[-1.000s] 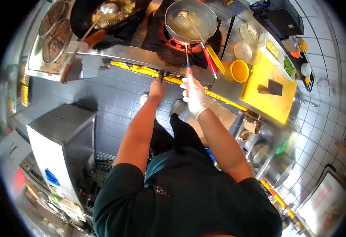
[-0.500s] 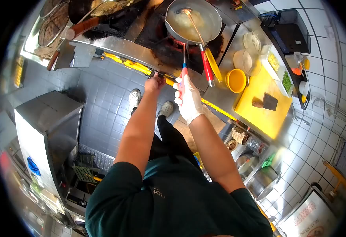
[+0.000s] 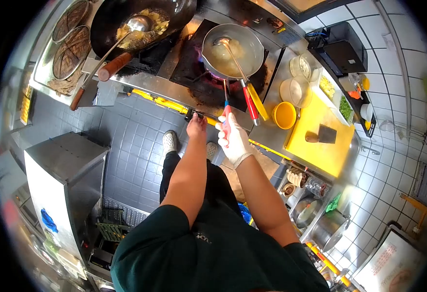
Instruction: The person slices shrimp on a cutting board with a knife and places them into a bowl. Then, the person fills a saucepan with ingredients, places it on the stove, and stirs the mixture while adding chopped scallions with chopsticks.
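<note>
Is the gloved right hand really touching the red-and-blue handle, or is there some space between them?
Touching. The head view shows the gloved right hand wrapped around the red-and-blue handle, with no gap between them.

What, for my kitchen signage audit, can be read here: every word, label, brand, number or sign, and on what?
None can be read with certainty.
Dark shirt: chest print, too small and blurred.
White panel, lower right: red lettering, too blurred.
Wall sheet, far right: faint marks, too small.
</note>
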A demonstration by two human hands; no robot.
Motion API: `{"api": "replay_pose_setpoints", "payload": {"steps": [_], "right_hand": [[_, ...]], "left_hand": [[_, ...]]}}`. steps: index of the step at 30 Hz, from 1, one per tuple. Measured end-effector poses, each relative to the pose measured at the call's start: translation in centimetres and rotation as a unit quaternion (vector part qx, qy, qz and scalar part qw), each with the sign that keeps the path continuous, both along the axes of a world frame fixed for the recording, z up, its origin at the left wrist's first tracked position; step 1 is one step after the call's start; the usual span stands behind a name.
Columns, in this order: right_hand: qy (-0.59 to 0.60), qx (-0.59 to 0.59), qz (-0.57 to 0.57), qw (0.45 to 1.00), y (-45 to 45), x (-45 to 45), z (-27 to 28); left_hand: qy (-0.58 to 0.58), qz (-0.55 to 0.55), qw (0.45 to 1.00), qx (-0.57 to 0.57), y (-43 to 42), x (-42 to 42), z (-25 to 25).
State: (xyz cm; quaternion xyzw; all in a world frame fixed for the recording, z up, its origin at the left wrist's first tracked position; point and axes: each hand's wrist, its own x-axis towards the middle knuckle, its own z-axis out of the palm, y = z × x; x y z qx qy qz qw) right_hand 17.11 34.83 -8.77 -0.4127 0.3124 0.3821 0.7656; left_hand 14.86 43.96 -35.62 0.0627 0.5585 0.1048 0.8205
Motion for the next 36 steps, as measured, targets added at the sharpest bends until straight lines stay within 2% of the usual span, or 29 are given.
{"api": "replay_pose_setpoints", "payload": {"steps": [6,9,10,11,12,13,14,15,16,17,18,19,20,21,22,23,24,26,29,32,35,36], "right_hand": [[-0.028,-0.013,0.024,0.999,-1.2,-0.5,0.1],[-0.051,-0.066,0.079,0.993,-4.2,-3.1,5.7],[-0.116,-0.060,0.134,0.982,-6.5,-4.1,6.9],[-0.120,-0.142,0.231,0.955,-8.1,-3.9,9.4],[-0.202,-0.219,0.225,0.928,-10.7,-4.9,10.0],[-0.253,-0.239,0.230,0.909,-13.0,-4.3,11.9],[-0.305,-0.266,0.228,0.885,-15.3,-2.7,13.9],[-0.441,-0.354,0.246,0.787,-18.5,-0.2,14.4],[-0.547,-0.406,0.240,0.692,-20.0,2.9,16.7],[-0.633,-0.469,0.216,0.577,-21.6,5.9,19.1],[-0.579,-0.518,0.207,0.594,-22.7,8.7,22.8],[-0.585,-0.562,0.206,0.547,-23.0,12.9,26.6],[-0.699,-0.607,0.128,0.357,-23.6,17.0,29.0],[-0.654,-0.602,0.100,0.448,-23.7,20.8,32.2],[-0.711,-0.622,0.051,0.325,-24.4,24.5,34.8],[-0.720,-0.631,0.027,0.287,-24.1,27.6,37.6],[-0.729,-0.639,0.002,0.247,-23.7,30.3,40.7],[-0.755,-0.643,0.001,0.126,-23.3,34.8,45.7],[-0.727,-0.677,-0.052,0.100,-21.5,38.9,48.4],[-0.711,-0.677,-0.069,0.176,-21.3,41.6,48.7],[-0.637,-0.738,-0.057,0.215,-21.6,42.4,47.9],[-0.620,-0.744,-0.025,0.248,-22.6,42.9,47.5]], "left_hand": [[-0.064,0.067,0.995,0.023,-1.0,-0.9,-0.2],[-0.077,0.094,0.992,0.040,-1.4,-0.9,-0.4],[-0.085,0.100,0.990,0.045,-1.7,-0.8,-0.3],[-0.057,0.101,0.992,0.041,-1.5,-0.5,1.7],[-0.074,0.041,0.995,0.045,-1.1,-1.1,0.5],[-0.121,0.062,0.989,0.062,-1.3,-1.0,0.0],[-0.065,0.016,0.997,0.044,-1.2,-0.8,-0.6],[-0.145,0.050,0.987,0.051,-1.3,-1.0,-2.0],[-0.111,0.036,0.992,0.047,-1.5,-0.3,2.4],[-0.188,0.049,0.980,0.049,-0.9,-1.5,-7.0],[-0.118,-0.001,0.992,0.049,-0.7,-1.2,-1.6],[-0.115,0.027,0.992,0.044,-0.9,-0.6,-2.0],[-0.106,0.062,0.992,0.039,-0.6,-0.8,-3.0],[-0.110,0.072,0.991,0.026,-0.7,-0.4,-2.3],[-0.113,0.085,0.990,0.013,-0.8,-0.8,-1.6],[-0.153,0.067,0.986,0.014,-0.2,-1.7,-4.2],[-0.136,0.073,0.988,0.017,-0.3,-1.4,-3.8],[-0.104,0.084,0.991,0.019,-0.5,-0.6,-1.6],[-0.074,0.072,0.995,0.017,-0.6,-0.7,-0.8],[-0.041,0.099,0.994,0.004,-0.6,-0.4,0.1],[-0.058,0.059,0.996,0.026,-0.5,-0.2,-1.3],[-0.054,0.056,0.996,0.033,-0.5,-0.6,-1.9]]}}
